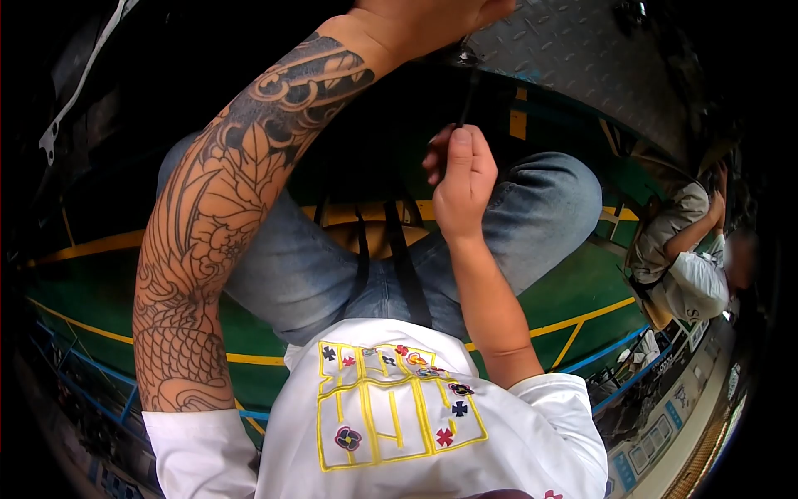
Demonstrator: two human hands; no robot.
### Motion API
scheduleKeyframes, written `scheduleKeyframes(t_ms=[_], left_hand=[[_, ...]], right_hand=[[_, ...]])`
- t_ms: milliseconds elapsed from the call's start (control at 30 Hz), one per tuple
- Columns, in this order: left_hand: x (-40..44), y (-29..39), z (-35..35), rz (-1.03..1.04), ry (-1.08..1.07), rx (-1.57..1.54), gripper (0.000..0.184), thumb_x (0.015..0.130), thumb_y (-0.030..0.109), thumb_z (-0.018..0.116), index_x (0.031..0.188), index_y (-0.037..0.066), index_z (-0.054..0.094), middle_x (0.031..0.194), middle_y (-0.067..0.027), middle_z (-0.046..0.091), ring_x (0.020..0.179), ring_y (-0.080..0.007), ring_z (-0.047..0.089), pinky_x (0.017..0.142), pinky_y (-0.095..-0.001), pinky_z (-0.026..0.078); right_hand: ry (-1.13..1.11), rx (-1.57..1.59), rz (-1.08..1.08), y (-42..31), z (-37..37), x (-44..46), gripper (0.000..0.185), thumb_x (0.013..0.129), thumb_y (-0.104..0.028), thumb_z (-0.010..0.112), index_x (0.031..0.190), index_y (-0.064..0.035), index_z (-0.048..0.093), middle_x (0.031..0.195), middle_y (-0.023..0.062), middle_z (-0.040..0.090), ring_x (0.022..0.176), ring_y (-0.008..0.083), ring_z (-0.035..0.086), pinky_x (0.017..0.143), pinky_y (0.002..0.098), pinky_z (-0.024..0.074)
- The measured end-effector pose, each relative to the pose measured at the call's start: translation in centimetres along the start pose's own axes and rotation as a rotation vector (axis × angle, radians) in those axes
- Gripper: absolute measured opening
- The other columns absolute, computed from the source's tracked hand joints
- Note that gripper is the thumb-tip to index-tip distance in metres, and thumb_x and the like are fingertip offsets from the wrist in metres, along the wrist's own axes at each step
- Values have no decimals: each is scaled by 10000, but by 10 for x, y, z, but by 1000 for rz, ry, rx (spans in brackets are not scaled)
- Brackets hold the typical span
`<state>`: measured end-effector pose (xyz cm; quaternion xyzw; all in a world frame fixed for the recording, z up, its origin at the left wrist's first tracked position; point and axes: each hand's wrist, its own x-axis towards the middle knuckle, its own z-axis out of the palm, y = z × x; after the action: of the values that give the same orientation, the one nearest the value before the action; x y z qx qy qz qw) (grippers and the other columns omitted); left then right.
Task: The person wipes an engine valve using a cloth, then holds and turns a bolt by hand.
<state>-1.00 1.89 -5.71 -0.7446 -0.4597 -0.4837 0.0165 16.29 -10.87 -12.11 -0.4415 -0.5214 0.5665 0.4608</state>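
My right hand (464,179) is closed around the lower end of a thin dark tool (470,100), thumb uppermost, above my right knee. The tool rises to a small shiny metal part (467,55) beside a grey tread-patterned metal plate (573,62); its exact kind cannot be made out. My left hand (436,23) reaches across to the top edge of the view, close to that shiny part. Its fingers are mostly cut off by the frame, so what they hold or touch is hidden.
I sit low, jeans-clad knees (544,204) apart, over a green floor (287,362) with yellow lines. At the right, a co-worker (694,258) in a white top sits bent forward. A light metal bracket (79,87) shows at upper left; the area beneath the plate is dark.
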Motion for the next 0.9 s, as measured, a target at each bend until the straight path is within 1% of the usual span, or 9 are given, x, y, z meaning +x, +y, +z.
scheduleKeyframes(t_ms=[200,300,400,500,633,733,767,900], left_hand=[[1,-1,0,-6,-9,1,170,958,111,628,842,46,523,648,-178,610,617,-373,664,553,-446,541],[0,-1,0,-12,-5,-1,171,960,116,627,844,47,523,653,-179,613,622,-375,667,555,-450,541],[0,-2,0,-19,-10,8,170,960,117,628,845,47,524,656,-180,615,627,-377,668,559,-453,541],[0,-1,-1,-22,-11,-5,169,960,115,628,846,45,524,658,-182,615,626,-379,666,561,-454,540],[2,-2,0,-20,-11,-9,169,961,113,626,847,42,522,661,-187,613,628,-383,663,563,-455,539],[1,-2,-1,-24,-16,-8,170,962,113,624,847,42,522,664,-189,612,629,-385,662,563,-457,538],[1,-2,-1,-18,-14,-8,170,963,113,623,847,41,521,664,-190,612,630,-385,663,564,-458,538],[1,-5,1,-14,-7,-11,173,966,115,620,847,41,519,666,-191,610,631,-386,662,566,-457,537]], right_hand=[[4,36,-46,-1,2,0,306,1098,-237,476,932,-18,612,710,16,617,574,44,511,524,189,389],[6,22,51,5,1,1,310,1100,-243,474,931,-22,611,713,13,617,575,40,506,525,187,385],[44,66,-41,-2,5,-1,315,1100,-245,476,923,-22,612,699,8,613,571,37,500,524,186,383],[0,4,70,1,4,2,319,1099,-246,478,921,-19,613,697,10,619,565,35,497,522,187,383],[21,43,-76,1,4,-1,314,1099,-241,483,932,-12,618,712,20,634,553,38,496,516,190,382],[2,-8,40,-1,4,4,312,1101,-242,476,944,-14,618,716,23,638,557,39,499,522,187,387],[-22,36,107,0,3,5,307,1101,-242,474,951,-16,618,720,25,640,562,39,503,523,190,390],[36,59,-57,-2,5,1,304,1101,-248,484,952,-20,619,722,23,637,569,39,504,524,188,387]])
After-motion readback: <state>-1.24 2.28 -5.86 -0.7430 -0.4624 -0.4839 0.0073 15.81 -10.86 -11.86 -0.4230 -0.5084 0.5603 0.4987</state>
